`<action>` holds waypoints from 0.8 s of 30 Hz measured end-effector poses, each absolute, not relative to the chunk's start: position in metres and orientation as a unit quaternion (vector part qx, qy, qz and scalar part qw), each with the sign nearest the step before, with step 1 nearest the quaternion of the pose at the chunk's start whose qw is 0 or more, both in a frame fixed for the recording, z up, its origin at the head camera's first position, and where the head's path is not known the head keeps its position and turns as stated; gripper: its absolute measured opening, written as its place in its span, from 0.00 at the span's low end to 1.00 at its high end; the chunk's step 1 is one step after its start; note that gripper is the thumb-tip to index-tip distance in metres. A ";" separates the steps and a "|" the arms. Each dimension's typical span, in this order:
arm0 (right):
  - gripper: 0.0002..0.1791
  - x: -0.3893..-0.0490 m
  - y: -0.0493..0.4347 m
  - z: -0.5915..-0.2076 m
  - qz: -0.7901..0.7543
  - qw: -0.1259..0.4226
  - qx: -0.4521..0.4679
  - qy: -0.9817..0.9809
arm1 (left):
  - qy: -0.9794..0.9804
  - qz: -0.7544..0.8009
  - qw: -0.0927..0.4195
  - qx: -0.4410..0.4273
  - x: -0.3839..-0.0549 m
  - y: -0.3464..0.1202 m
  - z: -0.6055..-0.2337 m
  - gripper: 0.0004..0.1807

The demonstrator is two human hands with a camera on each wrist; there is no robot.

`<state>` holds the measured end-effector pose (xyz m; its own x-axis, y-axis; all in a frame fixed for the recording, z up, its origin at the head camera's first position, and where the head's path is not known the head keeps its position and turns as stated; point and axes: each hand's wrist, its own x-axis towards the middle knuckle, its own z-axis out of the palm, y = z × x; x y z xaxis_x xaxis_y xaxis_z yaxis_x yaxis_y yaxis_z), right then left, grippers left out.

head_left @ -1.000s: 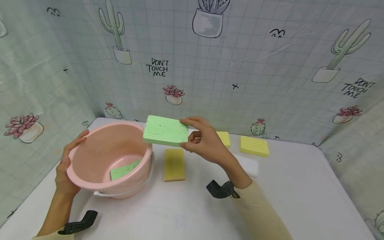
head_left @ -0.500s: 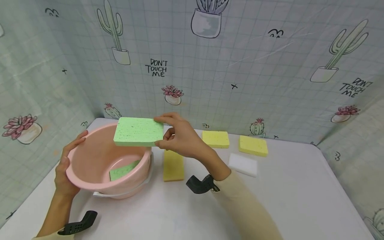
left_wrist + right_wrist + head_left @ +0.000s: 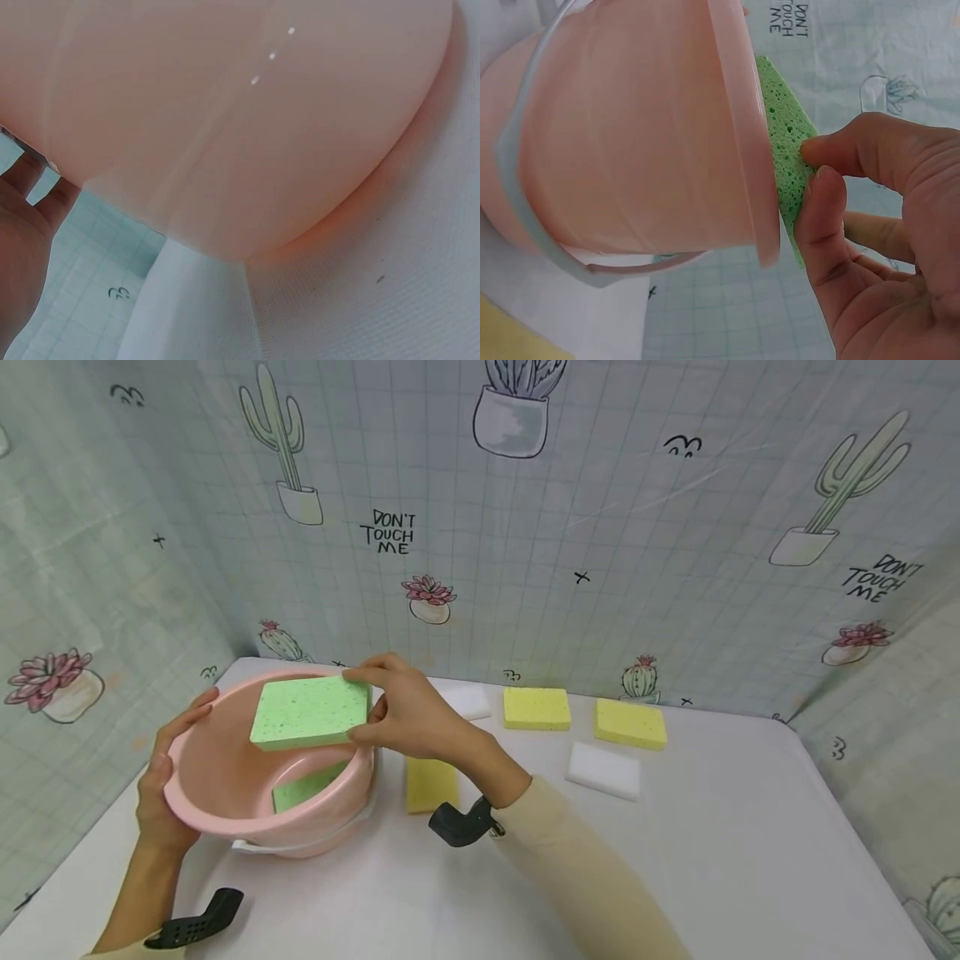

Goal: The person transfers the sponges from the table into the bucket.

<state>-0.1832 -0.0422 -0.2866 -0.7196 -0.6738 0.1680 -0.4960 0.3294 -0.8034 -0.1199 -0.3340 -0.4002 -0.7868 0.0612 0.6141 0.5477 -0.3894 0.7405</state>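
Observation:
My left hand [image 3: 167,793] holds the outer left side of a pink bucket [image 3: 193,814], its fingers lying along the rim. In the left wrist view some of its fingers [image 3: 56,199] reach the bucket's wall. Between thumb and fingers, my right hand [image 3: 408,710] pinches a green sponge [image 3: 307,712] by its right end. That sponge is over the bucket's mouth, tilted so its broad face shows. In the right wrist view it appears just past the rim, partly hidden by it. Another green sponge [image 3: 303,789] lies on the bucket's bottom.
Right of the bucket lies a yellow sponge [image 3: 432,785]. Farther back are two more yellow sponges [image 3: 536,708] [image 3: 630,723], a white sponge [image 3: 604,770] and another white piece [image 3: 467,700] partly behind the right hand. The bucket's pale handle [image 3: 300,846] hangs down. A patterned curtain [image 3: 600,510] encloses the white table.
My right hand has carried the green sponge leftward from beside the bucket to over its mouth, then slightly lower. The left hand keeps its place on the bucket.

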 end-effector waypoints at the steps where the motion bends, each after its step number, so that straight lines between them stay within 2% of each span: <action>1: 0.36 -0.183 -0.045 -0.286 -0.445 0.096 -0.362 0.814 | -0.532 -0.781 0.156 -0.287 -0.120 -0.334 -0.400 0.29; 14: 0.37 -0.183 -0.074 -0.282 -0.342 0.063 -0.402 0.847 | -0.535 -0.780 0.159 -0.283 -0.121 -0.336 -0.399 0.30; 19: 0.38 -0.183 -0.088 -0.282 -0.292 0.072 -0.396 0.868 | -0.534 -0.780 0.164 -0.282 -0.121 -0.336 -0.399 0.30; 24: 0.35 -0.184 -0.100 -0.279 -0.243 0.093 -0.392 0.883 | -0.536 -0.780 0.167 -0.277 -0.122 -0.335 -0.398 0.30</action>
<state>-0.1840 -0.0996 -0.2793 -0.6756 -0.7368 0.0269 -0.6469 0.5748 -0.5012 -0.1216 -0.3349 -0.3981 -0.7905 0.0368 0.6114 0.5574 -0.3707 0.7429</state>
